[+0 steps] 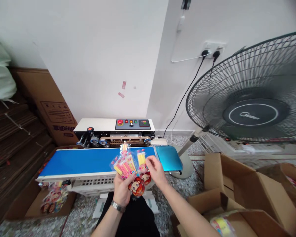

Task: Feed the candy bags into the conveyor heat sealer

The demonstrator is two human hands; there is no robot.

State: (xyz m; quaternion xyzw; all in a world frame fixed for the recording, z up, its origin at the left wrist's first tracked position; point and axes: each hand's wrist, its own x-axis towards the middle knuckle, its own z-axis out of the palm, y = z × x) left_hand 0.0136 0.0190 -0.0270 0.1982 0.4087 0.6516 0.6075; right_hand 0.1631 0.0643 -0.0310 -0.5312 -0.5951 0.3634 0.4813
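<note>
**Loose Packets Fanned Over the Blue Belt**

From where I stood, the left hand [122, 190] was clamped on a bunch [124, 167] of clear packets, thumb across the front, holding it over the near edge of the blue belt [93, 161]. The right hand [158, 171] had its thumb and fingertips together on the edge of a single packet [141, 157] with yellow sticks, just beside the bunch. Cartoon heads [137, 186] hung below, over the person's dark lap [128, 217]. Another packet [124, 148] sat at the belt's back edge, by the machine [124, 140]; I couldn't tell whether its top was between the rollers.

The bunch worried me most. It was splayed and slick-looking, and one thumb pinned it, so a slackened grip could have spilled packets onto the lap or the floor [85, 204]. Overlapping film might have clung, bringing two away at once. Anything set crooked could have creased in the machine, and fingers too close risked a pinch. The big fan [251, 113] stood to the right; if it was blowing that way, light film could have fluttered askew.
</note>
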